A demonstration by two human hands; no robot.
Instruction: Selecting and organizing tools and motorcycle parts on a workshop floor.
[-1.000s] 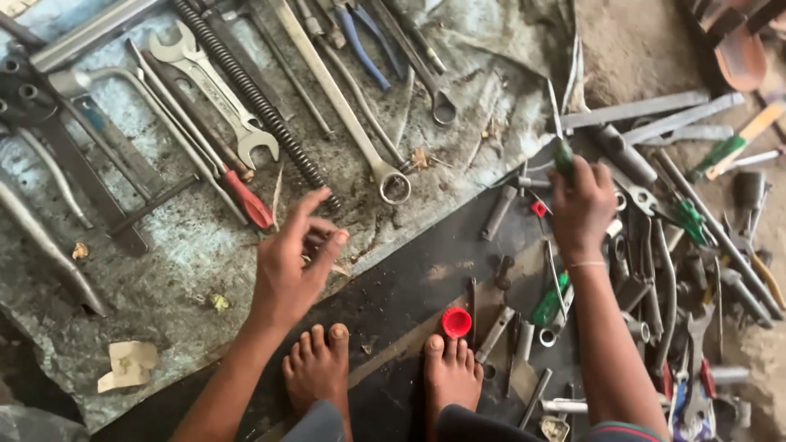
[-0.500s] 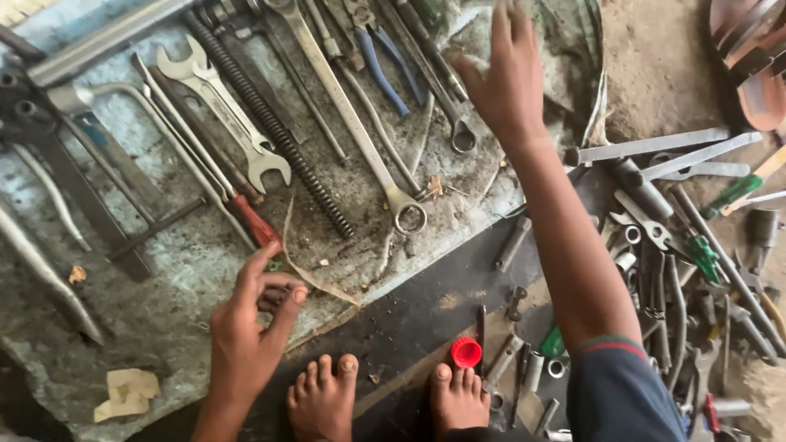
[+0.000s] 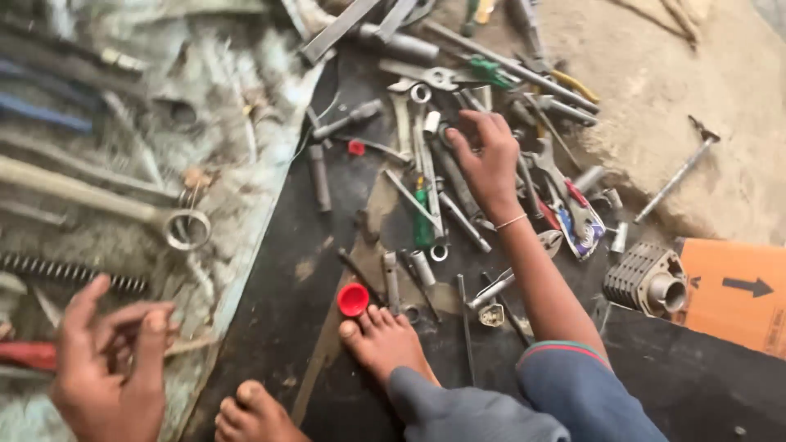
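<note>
tools lie heaped on the black mat (image 3: 270, 327), and the right hand (image 3: 490, 160) rests on them, fingers loosely spread and gripping nothing, tips touching steel rods and spanners (image 3: 426, 155) whose long axes run away from the person. a green-handled screwdriver (image 3: 422, 221) lies just left of the wrist. the left hand (image 3: 110, 360), half curled and empty, hovers well apart, near a red-handled tool (image 3: 29, 354) and a coil spring (image 3: 57, 272).

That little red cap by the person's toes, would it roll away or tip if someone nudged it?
The red cap looks like thin plastic, so it is probably very light and would skid easily on the dark mat. It sits with its open side up, so it seems unlikely to tip. Knocked onto its round edge, it might roll.
</note>
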